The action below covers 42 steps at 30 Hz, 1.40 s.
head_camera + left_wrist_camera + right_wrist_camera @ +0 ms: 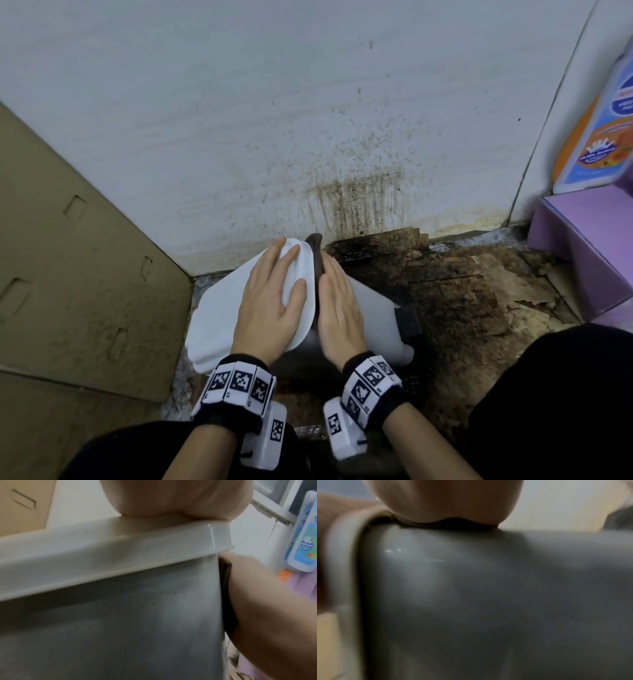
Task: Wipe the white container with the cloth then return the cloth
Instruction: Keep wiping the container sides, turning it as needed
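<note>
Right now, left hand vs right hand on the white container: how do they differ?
The left hand lies flat on the lid of the white container, palm down; the right hand stands edge-up against its side. The left hand touches bare plastic; the right hand presses a dark cloth against the wall, the cloth sticking out past the fingertips. Both have straight fingers and wear marker wristbands.

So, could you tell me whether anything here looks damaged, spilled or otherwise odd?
Yes. The wall behind the white container carries dark brown splatter and drip streaks, and the floor covering to its right is blackened and peeling. The container itself appears intact.
</note>
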Tool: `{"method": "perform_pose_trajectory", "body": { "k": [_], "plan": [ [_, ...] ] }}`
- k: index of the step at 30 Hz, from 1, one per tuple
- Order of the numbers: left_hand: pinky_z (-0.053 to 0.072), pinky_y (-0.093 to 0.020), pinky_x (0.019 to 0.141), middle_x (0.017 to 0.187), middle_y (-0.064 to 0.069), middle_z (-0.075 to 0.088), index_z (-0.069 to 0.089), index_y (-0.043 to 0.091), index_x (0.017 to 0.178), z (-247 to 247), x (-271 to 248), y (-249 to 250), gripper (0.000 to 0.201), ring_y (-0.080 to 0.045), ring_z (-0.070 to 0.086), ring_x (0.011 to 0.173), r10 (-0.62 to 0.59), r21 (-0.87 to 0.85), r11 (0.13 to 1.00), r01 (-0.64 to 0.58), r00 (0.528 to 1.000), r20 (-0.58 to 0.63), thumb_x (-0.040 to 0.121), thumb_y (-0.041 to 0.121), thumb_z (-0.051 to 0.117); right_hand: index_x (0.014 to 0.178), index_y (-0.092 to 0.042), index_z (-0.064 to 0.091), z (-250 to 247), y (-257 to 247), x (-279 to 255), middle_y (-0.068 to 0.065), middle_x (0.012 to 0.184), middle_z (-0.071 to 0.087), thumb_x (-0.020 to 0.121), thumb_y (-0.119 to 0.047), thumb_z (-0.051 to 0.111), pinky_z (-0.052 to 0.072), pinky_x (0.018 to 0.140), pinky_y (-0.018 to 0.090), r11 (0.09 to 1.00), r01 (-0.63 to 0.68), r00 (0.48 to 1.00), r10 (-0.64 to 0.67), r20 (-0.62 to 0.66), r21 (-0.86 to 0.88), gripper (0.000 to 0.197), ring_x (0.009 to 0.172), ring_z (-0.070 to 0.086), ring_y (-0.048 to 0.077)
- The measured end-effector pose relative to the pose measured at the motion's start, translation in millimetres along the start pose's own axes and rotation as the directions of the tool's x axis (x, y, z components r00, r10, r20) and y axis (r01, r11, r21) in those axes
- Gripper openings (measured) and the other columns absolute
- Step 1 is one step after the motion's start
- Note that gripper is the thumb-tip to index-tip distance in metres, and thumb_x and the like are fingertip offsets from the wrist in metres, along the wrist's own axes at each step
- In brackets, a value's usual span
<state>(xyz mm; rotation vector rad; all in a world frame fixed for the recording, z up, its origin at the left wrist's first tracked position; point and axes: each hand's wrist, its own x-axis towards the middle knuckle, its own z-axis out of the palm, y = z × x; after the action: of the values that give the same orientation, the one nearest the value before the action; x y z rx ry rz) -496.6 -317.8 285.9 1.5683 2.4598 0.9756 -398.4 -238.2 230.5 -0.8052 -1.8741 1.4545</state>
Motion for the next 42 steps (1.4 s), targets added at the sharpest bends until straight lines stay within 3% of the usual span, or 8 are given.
{"method": "perform_pose_trajectory", "body": {
  "k": [6,9,12,18,23,28,33,42],
  "plan": [
    [0.014,-0.018,0.117,0.162,0.02,0.024,0.039,0.034,0.151,-5,-3,-1,0.052,-0.002,0.021,0.149,-0.014,-0.011,1.0,0.014,1.0,-0.009,0.1,0.043,0.037,0.142,-0.027,0.045,-41,66,12,-0.012,0.138,0.046,0.109,-0.028,0.023,0.021,0.113,0.019,0.979,-0.202,0.978,0.2,-0.065,-0.027,0.039,0.138,0.039,0.009],
    [0.015,-0.019,0.116,0.162,0.021,0.023,0.039,0.035,0.151,-5,-3,1,0.051,-0.001,0.022,0.149,-0.015,-0.005,1.0,0.015,1.0,-0.002,0.1,0.041,0.039,0.146,-0.015,0.044,-55,88,15,0.002,0.148,0.045,0.109,-0.028,0.023,0.014,0.109,0.014,0.938,-0.337,0.941,0.332,-0.068,-0.082,0.044,0.143,0.034,0.017],
    [0.015,-0.019,0.115,0.162,0.021,0.023,0.039,0.035,0.151,-3,-2,2,0.05,-0.002,0.022,0.148,-0.014,0.01,1.0,0.014,1.0,-0.007,0.1,0.041,0.038,0.148,-0.015,0.043,-51,97,20,0.002,0.155,0.041,0.108,-0.036,0.022,0.016,0.12,0.026,0.918,-0.386,0.92,0.377,-0.105,-0.087,0.05,0.144,0.033,0.016],
    [0.013,-0.016,0.116,0.162,0.018,0.026,0.04,0.033,0.15,-2,-2,3,0.051,-0.003,0.023,0.149,-0.008,0.018,1.0,0.008,1.0,-0.021,0.099,0.041,0.037,0.143,-0.03,0.045,-16,35,13,-0.012,0.147,0.046,0.104,-0.041,0.019,0.024,0.117,0.027,0.982,-0.187,0.971,0.189,-0.147,0.023,0.048,0.137,0.039,0.006],
    [0.016,-0.019,0.118,0.162,0.017,0.026,0.039,0.034,0.151,-2,-1,-1,0.052,-0.002,0.022,0.149,-0.015,0.001,1.0,0.015,1.0,-0.019,0.1,0.044,0.037,0.155,-0.039,0.017,16,-12,-9,-0.021,0.163,0.015,0.1,-0.053,0.007,0.007,0.121,0.02,1.0,0.03,0.997,-0.03,-0.07,-0.009,0.058,0.149,0.008,-0.008],
    [0.015,-0.018,0.117,0.162,0.02,0.023,0.038,0.036,0.151,-4,-2,-2,0.051,-0.001,0.021,0.149,-0.014,0.008,1.0,0.014,1.0,-0.004,0.1,0.041,0.039,0.154,-0.024,0.03,5,34,-26,-0.008,0.16,0.033,0.105,-0.041,0.017,0.023,0.12,0.026,0.967,0.186,0.958,-0.218,-0.188,-0.171,0.053,0.148,0.029,0.007],
    [0.011,-0.011,0.113,0.161,0.023,0.024,0.039,0.038,0.15,-8,-1,-6,0.05,0.002,0.02,0.148,-0.033,-0.006,0.999,0.033,0.999,-0.008,0.1,0.042,0.039,0.149,-0.029,0.032,-20,111,-44,-0.005,0.158,0.038,0.103,-0.043,0.017,0.028,0.121,0.042,0.985,-0.073,0.94,0.015,-0.341,-0.157,0.05,0.147,0.031,0.009],
    [0.017,-0.021,0.116,0.162,0.018,0.025,0.04,0.033,0.15,-3,1,-3,0.052,-0.005,0.023,0.149,-0.015,0.008,1.0,0.015,1.0,-0.016,0.099,0.043,0.037,0.152,-0.022,0.037,11,64,-36,-0.007,0.159,0.035,0.097,-0.046,0.012,0.014,0.122,0.027,0.982,-0.182,0.891,0.142,-0.431,-0.052,0.065,0.149,0.025,0.007]
  ]
}}
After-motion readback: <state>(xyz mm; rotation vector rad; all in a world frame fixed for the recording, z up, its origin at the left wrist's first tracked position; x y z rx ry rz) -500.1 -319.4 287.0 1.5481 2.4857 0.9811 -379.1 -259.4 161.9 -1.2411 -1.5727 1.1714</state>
